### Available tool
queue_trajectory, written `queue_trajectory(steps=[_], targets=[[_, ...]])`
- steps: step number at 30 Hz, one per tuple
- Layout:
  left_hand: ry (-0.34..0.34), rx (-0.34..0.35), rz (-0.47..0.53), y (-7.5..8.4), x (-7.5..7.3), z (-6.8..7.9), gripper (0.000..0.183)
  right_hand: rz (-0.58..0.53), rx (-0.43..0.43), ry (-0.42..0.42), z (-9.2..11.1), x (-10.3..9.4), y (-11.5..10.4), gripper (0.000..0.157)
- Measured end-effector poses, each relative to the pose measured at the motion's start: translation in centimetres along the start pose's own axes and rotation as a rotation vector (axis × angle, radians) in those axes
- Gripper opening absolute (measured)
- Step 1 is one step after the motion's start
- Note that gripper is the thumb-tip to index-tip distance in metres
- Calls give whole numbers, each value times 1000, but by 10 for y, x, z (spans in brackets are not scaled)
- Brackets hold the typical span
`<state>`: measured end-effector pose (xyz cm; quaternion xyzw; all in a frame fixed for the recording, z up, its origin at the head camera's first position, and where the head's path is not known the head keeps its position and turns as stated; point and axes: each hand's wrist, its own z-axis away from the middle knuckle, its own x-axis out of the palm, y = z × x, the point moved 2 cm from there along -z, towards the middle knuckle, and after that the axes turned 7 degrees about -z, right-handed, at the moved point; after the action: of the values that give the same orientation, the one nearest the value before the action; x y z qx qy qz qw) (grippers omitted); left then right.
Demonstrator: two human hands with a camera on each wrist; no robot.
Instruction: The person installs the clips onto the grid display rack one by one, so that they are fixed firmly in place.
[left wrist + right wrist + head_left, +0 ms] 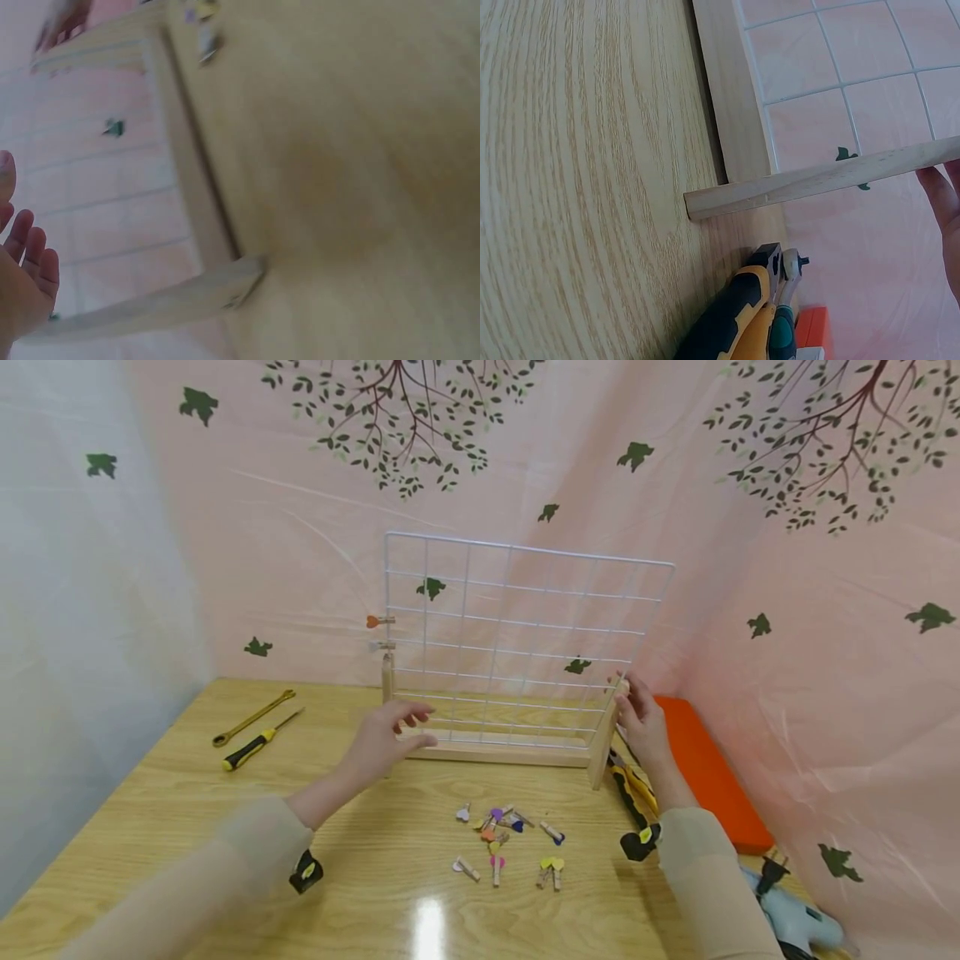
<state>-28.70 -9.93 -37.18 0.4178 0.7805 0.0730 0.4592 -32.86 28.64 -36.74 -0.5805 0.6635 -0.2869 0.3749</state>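
Note:
A white wire grid (pixel 517 635) stands upright in a wooden stand (pixel 495 752) on the table. With fingers and thumb around its top end, my right hand (pixel 647 727) holds the right wooden post (pixel 817 180). My left hand (pixel 382 739) is in front of the grid near the left post (pixel 387 678), its fingers loosely bent around nothing; in the left wrist view that hand (pixel 26 277) shows only partly. An orange heart clothespin (pixel 375 622) and a pale clothespin (pixel 382 646) are clipped to the grid's left edge. Several small heart clothespins (pixel 495 835) lie in front of the stand.
On the left lie a wrench (pixel 253 718) and a yellow-black screwdriver (pixel 258 750). Yellow-black pliers (pixel 633 789) lie beside the right post, next to a red-orange box (pixel 708 777). A light blue power tool (pixel 802 918) sits at the lower right. A printed curtain hangs behind.

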Motion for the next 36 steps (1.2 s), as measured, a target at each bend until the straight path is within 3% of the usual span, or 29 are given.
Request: queue_trajectory(steps=[7,11,13,20,27,32,36], targets=[[-245,45,22,-5,58,26,38,-25,-3,0,0,-2,3,41],[-390,0,-9,-6,77,36,38,-22,-1,-6,0,-2,4,42],[-426,-15,-50,-6,83,38,38,-20,-1,-10,0,-2,3,43],[-433,7,-120,-5,97,39,28,-14,1,-8,0,-2,1,43],[-433,30,-141,-4,97,36,12,-26,8,-13,-1,-2,0,43],[-485,-23,-43,-7,95,34,11,-19,15,-17,-1,-2,1,43],[-468,-54,19,-11,89,29,10,-23,10,-17,-1,-2,2,43]])
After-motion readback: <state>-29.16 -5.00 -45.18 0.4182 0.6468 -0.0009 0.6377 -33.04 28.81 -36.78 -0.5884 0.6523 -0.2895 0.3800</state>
